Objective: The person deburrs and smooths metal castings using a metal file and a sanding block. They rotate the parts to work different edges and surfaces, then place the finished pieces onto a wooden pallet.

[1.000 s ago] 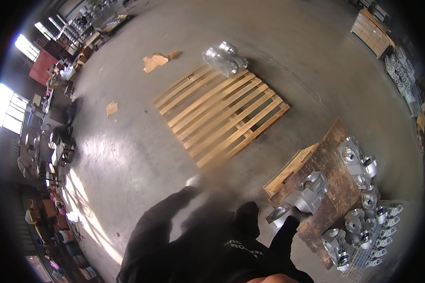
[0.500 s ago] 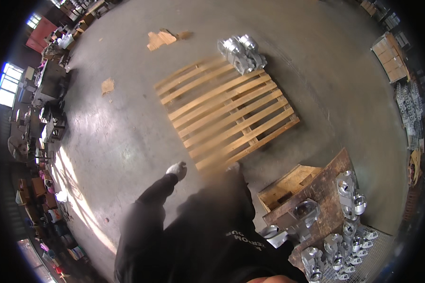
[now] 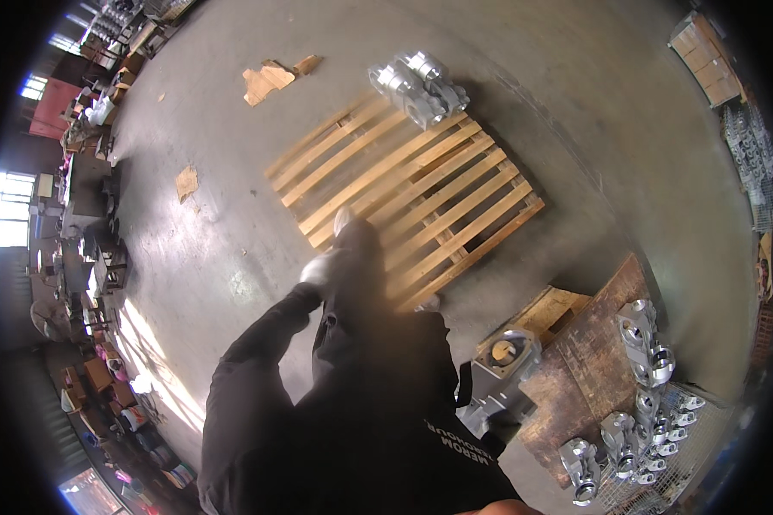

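Note:
My left hand [image 3: 318, 269], in a white glove, hangs beside my raised black-clad leg, close to the slatted wooden pallet [image 3: 429, 193]. Nothing shows in it, and its fingers are smeared by motion. Low on the right, my right hand [image 3: 505, 424] is mostly lost in shadow and sleeve. It grips a large silver metal casting [image 3: 524, 354] with a round opening at its far end. The casting is held beside my body, in front of a brown board. Several similar silver castings [image 3: 419, 86] stand together at the pallet's far corner.
A worn brown tabletop [image 3: 580, 360] on the right carries more castings [image 3: 642, 343]. Next to it is a wire-mesh surface [image 3: 683, 459] with smaller parts. Torn cardboard [image 3: 266, 81] lies on the floor. Cluttered benches [image 3: 82, 193] line the left wall; stacked boxes [image 3: 706, 60] stand far right.
My view has shifted and one leg has swung forward against the pallet's near side. The casting in my right hand has moved left and forward, away from the tabletop. My left hand has come beside my leg.

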The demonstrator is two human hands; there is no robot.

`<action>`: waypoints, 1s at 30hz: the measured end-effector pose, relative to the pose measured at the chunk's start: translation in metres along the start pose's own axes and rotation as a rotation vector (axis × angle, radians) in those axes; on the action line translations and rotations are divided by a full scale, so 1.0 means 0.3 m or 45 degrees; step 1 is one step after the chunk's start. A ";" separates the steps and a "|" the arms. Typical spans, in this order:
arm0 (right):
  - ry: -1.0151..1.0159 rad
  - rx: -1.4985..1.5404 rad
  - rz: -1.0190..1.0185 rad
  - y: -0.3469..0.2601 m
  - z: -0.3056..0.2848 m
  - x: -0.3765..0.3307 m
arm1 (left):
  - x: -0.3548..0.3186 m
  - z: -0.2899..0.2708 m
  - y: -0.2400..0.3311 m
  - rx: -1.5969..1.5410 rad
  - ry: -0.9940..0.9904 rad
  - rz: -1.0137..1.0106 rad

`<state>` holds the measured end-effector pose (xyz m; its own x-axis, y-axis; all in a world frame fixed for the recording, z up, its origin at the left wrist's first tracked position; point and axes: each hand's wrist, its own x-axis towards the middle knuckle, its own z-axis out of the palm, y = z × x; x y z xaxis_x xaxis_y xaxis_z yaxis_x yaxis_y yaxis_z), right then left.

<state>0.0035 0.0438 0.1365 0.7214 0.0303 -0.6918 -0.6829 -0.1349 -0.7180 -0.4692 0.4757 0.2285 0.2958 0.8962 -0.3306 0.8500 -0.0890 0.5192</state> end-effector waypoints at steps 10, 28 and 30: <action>-0.334 -0.042 0.130 0.189 0.800 -0.056 | 0.525 0.443 0.519 -0.718 -0.811 0.113; -0.955 -0.350 0.300 1.173 3.104 0.073 | 2.086 0.078 -0.594 -0.424 -0.226 -0.708; -1.220 -0.549 -0.079 1.264 3.349 0.077 | 2.263 0.011 -0.727 -0.365 -0.080 -0.601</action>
<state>-0.3542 0.9885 -0.2287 0.2328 0.7945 -0.5609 -0.4132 -0.4413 -0.7966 -0.4522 1.1021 -0.1118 -0.0559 0.7816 -0.6212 0.7465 0.4459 0.4939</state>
